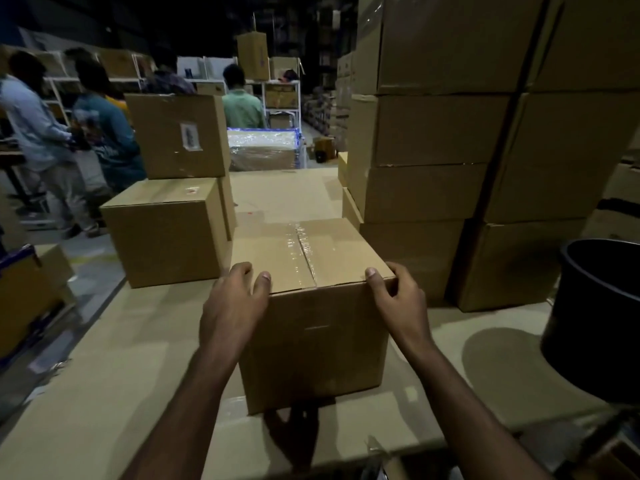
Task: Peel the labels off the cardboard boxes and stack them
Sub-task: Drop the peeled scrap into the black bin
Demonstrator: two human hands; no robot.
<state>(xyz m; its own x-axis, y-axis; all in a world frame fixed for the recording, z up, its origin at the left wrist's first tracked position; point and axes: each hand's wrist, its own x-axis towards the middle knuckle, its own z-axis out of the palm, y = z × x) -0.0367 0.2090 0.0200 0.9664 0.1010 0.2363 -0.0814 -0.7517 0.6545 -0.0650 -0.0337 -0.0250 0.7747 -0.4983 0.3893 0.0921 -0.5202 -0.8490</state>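
Right now my left hand (pixel 235 299) and right hand (pixel 398 296) are each clamped on a near top corner of the taped box (pixel 311 306), thumbs on the lid and fingers curled down its sides; it sits on the cardboard-covered surface (pixel 121 358) directly before me. I see no label on its faces from here. With such a shallow grip high up, I judge the box could slip or tip forward if lifted quickly. The tall stack (pixel 433 133) stands close on the right and the black bin (pixel 595 317) nearer still, so swinging right risks a knock. Open room lies ahead, between the stack and the two boxes (pixel 166 230) on the left, whose upper one bears a label (pixel 190 136).
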